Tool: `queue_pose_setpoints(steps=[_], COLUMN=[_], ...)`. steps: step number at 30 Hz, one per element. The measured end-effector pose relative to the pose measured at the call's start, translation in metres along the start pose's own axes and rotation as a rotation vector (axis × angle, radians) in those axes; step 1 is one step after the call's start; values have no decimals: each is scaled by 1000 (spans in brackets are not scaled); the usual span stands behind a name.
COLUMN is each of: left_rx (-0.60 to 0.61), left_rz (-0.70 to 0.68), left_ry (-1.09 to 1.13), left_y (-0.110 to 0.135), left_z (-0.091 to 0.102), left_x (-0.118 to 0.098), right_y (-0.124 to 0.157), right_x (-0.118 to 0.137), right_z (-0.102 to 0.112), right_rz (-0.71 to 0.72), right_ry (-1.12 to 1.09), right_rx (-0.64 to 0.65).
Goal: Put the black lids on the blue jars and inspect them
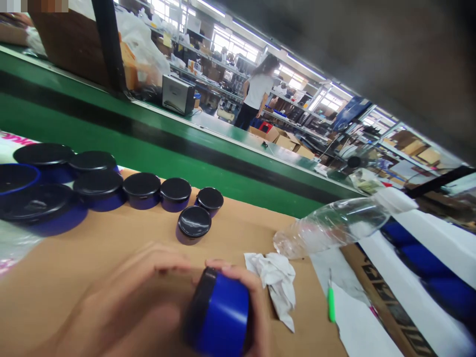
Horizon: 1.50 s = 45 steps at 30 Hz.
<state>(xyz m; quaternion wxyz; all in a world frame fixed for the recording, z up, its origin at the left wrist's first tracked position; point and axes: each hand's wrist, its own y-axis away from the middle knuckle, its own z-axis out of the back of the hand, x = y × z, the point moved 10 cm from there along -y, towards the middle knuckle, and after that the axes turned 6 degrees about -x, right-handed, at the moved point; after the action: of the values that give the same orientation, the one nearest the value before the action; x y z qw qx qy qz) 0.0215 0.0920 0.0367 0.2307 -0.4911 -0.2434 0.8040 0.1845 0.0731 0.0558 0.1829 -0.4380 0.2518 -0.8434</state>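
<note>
Pretty typical packing-line setup here: a bunch of black-lidded blue jars [141, 191] sit on a brown cardboard sheet [238, 223], with a crumpled white tissue [275, 285] and a clear plastic bottle [330, 225] lying on its side close by. There's a green-handled pick [331, 305] on some white paper. Past the green conveyor belt [111, 134] stands a co-worker [258, 91] in a white tee, near cardboard boxes [277, 139], a boxy steel machine [177, 94] and long metal shelving [297, 114].
</note>
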Motion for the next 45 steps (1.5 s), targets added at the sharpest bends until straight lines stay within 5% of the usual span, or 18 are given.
queue_pose_setpoints(steps=[5, 11, 16, 19, 22, 25, 28, 33, 39, 43, 45], left_rx=[133, 67, 233, 310, 348, 327, 257, 224, 193, 180, 142], left_rz=[-369, -482, -268, -153, -119, -117, -162, -223, -187, -297, -282], left_ry=[-503, -435, -227, -172, -111, -60, -44, -16, -30, -178, -216], left_y=[-30, -16, -13, -15, -15, -14, -13, -11, -21, -19, -17], left_z=[-30, -45, -42, -41, -42, -45, -47, -43, -20, -15, -12], left_x=[0, 10, 11, 12, 15, 24, 31, 21, -8, -18, -12], right_y=[4, -6, -91, -142, -169, -177, -174, -128, -85, -62, -46], right_x=[-23, -27, -58, -106, -148, -156, -127, -91, -95, -67, -46], right_z=[16, 35, 39, 18, 0, -9, -25, -64, -15, 28, 26], right_rz=[-72, -54, -212, -384, -523, -572, -433, -260, -400, -355, -281], right_ry=[-107, -74, 224, 447, 575, 602, 515, 262, 415, 488, 292], right_rx=[-103, -217, -288, -157, -8, 61, 130, 478, 554, 407, 344])
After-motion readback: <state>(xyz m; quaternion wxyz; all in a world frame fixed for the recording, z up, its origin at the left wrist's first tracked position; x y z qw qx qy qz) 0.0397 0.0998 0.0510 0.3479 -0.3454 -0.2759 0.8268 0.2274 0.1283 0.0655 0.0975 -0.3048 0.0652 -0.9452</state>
